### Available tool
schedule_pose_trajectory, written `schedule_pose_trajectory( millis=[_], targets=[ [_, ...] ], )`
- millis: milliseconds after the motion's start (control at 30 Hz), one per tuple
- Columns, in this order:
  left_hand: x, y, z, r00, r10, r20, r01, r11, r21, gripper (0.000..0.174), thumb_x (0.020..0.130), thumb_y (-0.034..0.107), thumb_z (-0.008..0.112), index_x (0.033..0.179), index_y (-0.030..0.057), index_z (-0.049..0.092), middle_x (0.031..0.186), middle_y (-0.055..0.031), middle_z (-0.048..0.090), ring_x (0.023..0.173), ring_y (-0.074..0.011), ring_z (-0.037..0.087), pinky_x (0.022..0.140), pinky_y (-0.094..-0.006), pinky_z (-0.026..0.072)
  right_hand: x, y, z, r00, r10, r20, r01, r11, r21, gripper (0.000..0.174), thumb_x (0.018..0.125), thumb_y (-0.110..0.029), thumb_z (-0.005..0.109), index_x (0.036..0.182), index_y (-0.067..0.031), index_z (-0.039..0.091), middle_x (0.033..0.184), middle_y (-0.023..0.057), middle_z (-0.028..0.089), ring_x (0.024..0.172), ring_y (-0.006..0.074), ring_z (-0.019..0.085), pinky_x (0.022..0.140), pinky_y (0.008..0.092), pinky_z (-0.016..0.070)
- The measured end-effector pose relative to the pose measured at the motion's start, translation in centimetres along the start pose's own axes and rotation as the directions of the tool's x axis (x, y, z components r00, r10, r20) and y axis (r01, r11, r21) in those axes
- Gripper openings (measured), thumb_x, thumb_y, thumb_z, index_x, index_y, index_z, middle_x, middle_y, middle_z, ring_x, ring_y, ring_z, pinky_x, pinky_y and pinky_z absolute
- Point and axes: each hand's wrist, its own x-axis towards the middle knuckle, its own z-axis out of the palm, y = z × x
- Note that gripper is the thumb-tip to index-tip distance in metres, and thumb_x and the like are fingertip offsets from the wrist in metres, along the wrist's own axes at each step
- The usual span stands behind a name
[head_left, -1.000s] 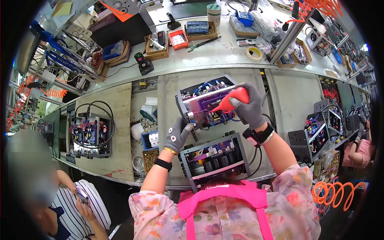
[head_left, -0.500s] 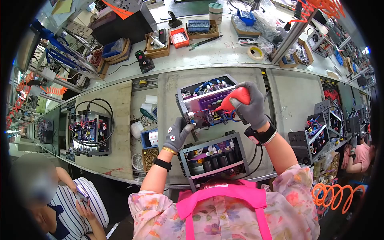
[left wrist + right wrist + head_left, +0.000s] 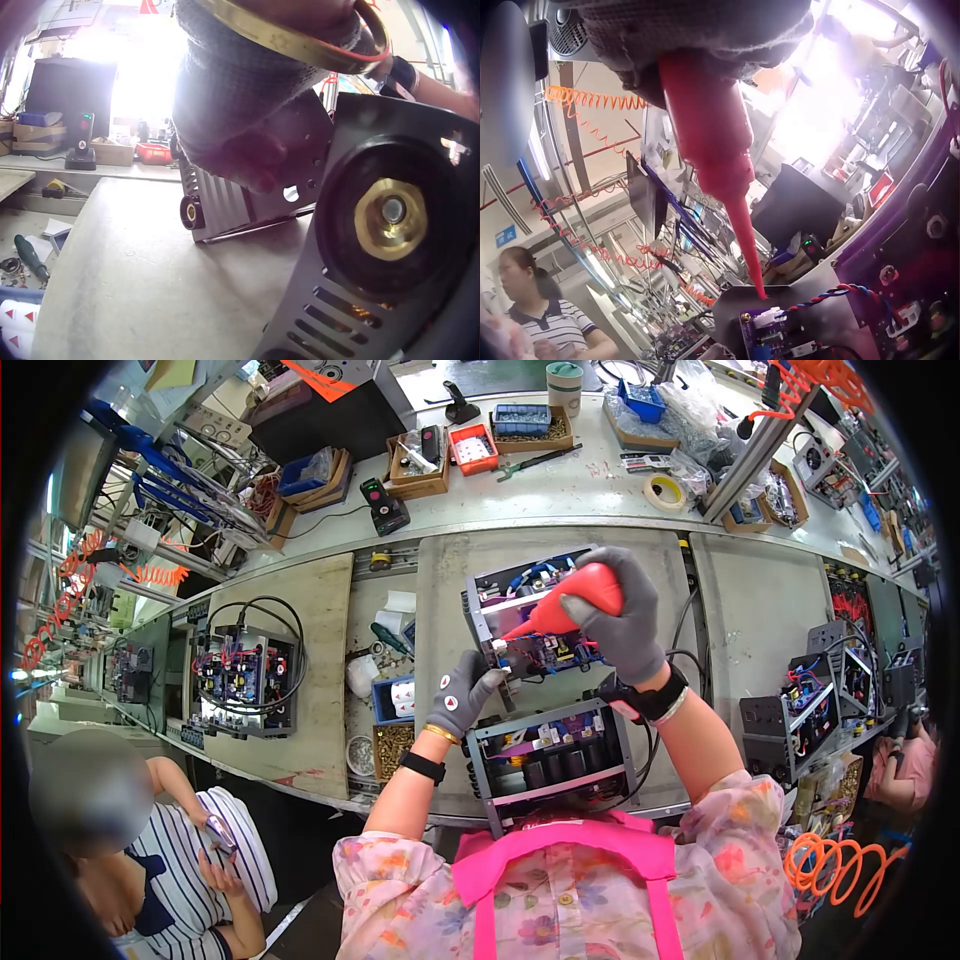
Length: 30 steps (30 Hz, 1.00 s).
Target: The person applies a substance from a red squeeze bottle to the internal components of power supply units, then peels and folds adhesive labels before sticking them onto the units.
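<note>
My gloved right hand (image 3: pixel 630 620) grips a red squeeze bottle (image 3: pixel 585 600) with a long tapered nozzle. In the right wrist view the nozzle tip (image 3: pixel 762 294) is right at a white connector (image 3: pixel 769 318) on a small purple circuit board. A twisted red and blue wire (image 3: pixel 840 291) runs off from that connector. The board sits at the left end of an open metal chassis (image 3: pixel 480 605) packed with electronics. My gloved left hand (image 3: pixel 462 695) holds the chassis's near left corner, thumb on top. Its fingers are partly hidden in the left wrist view.
Close to my body stands a second open chassis (image 3: pixel 560 788) with a black cable. More units stand left (image 3: pixel 245 680) and right (image 3: pixel 790 710). Bins of screws (image 3: pixel 391 750) and labels (image 3: pixel 403 698) lie left of my left hand. A person (image 3: pixel 190 860) is at the lower left.
The bottle has moved left and tipped flatter, bringing its nozzle from over the chassis's inner wiring to the connector at the left end. My left hand keeps its hold. The head view has shifted slightly.
</note>
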Motion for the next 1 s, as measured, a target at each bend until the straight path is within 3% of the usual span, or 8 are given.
schedule_pose_trajectory(
  millis=[67,267,833,933,1000],
  targets=[
    [0.0,-0.5,0.2,1.000,0.009,-0.006,-0.009,1.000,-0.014,0.056,0.086,0.054,0.059,0.092,-0.0005,0.050,0.075,-0.0174,0.059,0.069,-0.0300,0.059,0.064,-0.0385,0.0452,0.6,0.2,0.6,0.999,-0.038,0.025,0.040,0.994,-0.100,0.032,0.068,-0.009,0.072,0.097,-0.0023,0.060,0.089,0.0115,0.063,0.079,0.0214,0.062,0.074,0.0314,0.0504],
    [0.0,-0.8,0.3,1.000,0.022,-0.014,-0.023,0.999,-0.025,0.053,0.085,0.051,0.061,0.092,-0.0009,0.050,0.074,-0.0167,0.058,0.068,-0.0288,0.057,0.063,-0.0379,0.0448,1.7,-0.2,2.4,0.995,0.014,0.100,-0.006,0.997,-0.080,0.036,0.066,-0.011,0.074,0.098,-0.0024,0.059,0.086,0.0115,0.064,0.078,0.0218,0.064,0.073,0.0318,0.0524],
    [0.2,-0.2,0.0,0.999,0.032,0.005,-0.032,0.999,-0.039,0.052,0.087,0.051,0.059,0.094,-0.0001,0.051,0.076,-0.0168,0.060,0.069,-0.0292,0.058,0.066,-0.0380,0.0458,0.9,-0.8,1.2,0.990,-0.093,0.108,0.104,0.989,-0.109,0.035,0.067,-0.011,0.073,0.097,-0.0020,0.058,0.084,0.0121,0.064,0.075,0.0233,0.065,0.070,0.0319,0.0526],
    [0.3,-0.3,-0.2,1.000,0.004,0.020,-0.004,1.000,0.002,0.051,0.088,0.050,0.058,0.096,-0.0004,0.052,0.079,-0.0142,0.062,0.070,-0.0245,0.060,0.064,-0.0353,0.0466,0.8,-1.6,0.5,0.983,-0.140,0.122,0.156,0.978,-0.137,0.035,0.066,-0.009,0.073,0.097,-0.0026,0.058,0.085,0.0115,0.064,0.077,0.0229,0.065,0.072,0.0319,0.0523],
    [0.6,-0.2,-0.4,0.999,-0.030,0.012,0.031,0.996,-0.079,0.050,0.089,0.049,0.058,0.098,-0.0004,0.053,0.080,-0.0120,0.062,0.070,-0.0204,0.060,0.062,-0.0325,0.0475,0.2,-1.4,-0.2,0.986,-0.142,0.083,0.152,0.980,-0.127,0.035,0.066,-0.008,0.074,0.097,-0.0031,0.058,0.086,0.0110,0.064,0.079,0.0227,0.065,0.073,0.0320,0.0521]
  ],
)
